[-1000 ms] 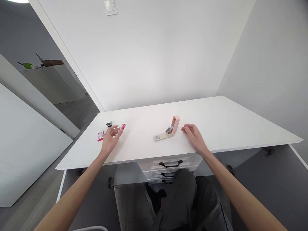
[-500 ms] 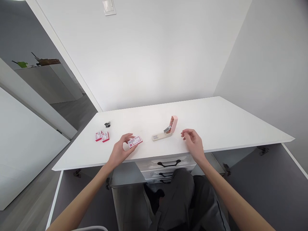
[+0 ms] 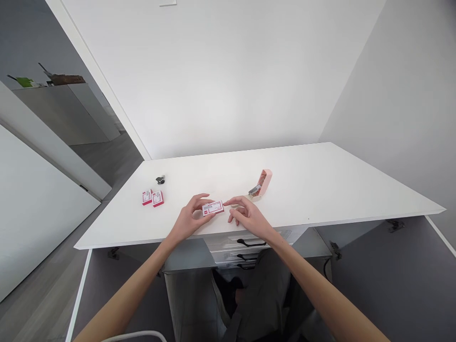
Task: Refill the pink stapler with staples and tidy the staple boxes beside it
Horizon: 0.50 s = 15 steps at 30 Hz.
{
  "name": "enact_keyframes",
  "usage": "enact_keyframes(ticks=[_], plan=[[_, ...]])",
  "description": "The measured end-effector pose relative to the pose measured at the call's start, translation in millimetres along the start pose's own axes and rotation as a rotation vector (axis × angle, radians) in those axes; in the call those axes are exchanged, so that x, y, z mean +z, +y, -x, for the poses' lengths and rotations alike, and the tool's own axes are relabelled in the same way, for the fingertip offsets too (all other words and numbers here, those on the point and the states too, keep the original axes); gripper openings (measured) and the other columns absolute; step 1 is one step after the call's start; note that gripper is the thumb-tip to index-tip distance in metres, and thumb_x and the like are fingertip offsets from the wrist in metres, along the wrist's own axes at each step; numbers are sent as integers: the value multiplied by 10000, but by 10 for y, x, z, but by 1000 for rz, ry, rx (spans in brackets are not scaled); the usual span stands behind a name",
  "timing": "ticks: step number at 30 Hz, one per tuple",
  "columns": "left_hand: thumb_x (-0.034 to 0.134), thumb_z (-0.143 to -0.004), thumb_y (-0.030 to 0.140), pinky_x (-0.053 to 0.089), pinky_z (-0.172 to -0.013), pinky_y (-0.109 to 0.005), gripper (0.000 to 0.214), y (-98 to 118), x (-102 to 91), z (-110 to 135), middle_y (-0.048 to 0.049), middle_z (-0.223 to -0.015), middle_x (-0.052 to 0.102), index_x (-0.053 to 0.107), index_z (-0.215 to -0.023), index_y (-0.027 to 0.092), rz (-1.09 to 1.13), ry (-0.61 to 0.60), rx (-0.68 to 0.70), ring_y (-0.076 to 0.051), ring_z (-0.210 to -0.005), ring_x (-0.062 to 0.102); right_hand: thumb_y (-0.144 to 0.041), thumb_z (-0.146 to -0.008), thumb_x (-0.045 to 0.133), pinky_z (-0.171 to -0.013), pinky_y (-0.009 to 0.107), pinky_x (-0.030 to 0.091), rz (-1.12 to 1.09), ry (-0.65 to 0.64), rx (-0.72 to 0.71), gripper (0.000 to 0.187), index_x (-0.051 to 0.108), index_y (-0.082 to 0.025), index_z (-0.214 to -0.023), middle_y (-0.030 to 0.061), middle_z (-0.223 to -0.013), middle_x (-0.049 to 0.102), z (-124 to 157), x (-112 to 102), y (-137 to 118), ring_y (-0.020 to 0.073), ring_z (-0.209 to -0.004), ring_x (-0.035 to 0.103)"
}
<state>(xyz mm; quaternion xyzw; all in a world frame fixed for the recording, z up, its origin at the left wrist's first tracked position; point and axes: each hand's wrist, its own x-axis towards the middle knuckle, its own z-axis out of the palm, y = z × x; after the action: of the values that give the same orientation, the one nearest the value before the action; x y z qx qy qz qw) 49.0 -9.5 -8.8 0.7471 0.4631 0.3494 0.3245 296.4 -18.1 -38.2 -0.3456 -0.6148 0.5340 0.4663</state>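
My left hand grips a small red-and-white staple box by its left part, thumb on the near side and fingers on the far side. Close by on the right is my right hand, its fingers apart and the index fingertip at the box's right end; whether it touches cannot be made out. Beyond that hand a pink and cream stapler lies with its top swung up. My right hand covers most of the stapler's base.
Two more red-and-white boxes lie side by side at the left of the white tabletop. Behind them is a small black object, perhaps a staple remover. Drawers with black handles are below the front edge.
My right hand has come left from beside the stapler to the box's right end. The box, still in my left hand, has shifted slightly right. The view has also moved a little.
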Motion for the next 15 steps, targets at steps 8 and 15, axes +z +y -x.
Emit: enact_keyframes(ticks=[8,15], plan=[[769,-896,519,532,-1125,-472,588,-151,-126,-56,-62,-1340,741,525,-1386,303,48,88,-40,-251,-1258,696,-367,-950,637,-593,309,552,-34,29,25,337,509,-284,-1250,85,-1384,678,-290,207,95,169,-808,759],[800,-871,517,543,-1107,-487,614,-146,-106,-98,-71,-1344,743,533,-1377,296,109,82,-102,-262,-1207,716,-377,-933,680,-588,301,552,-82,38,53,369,511,-283,-1247,99,-1404,679,-290,190,65,166,-800,765]])
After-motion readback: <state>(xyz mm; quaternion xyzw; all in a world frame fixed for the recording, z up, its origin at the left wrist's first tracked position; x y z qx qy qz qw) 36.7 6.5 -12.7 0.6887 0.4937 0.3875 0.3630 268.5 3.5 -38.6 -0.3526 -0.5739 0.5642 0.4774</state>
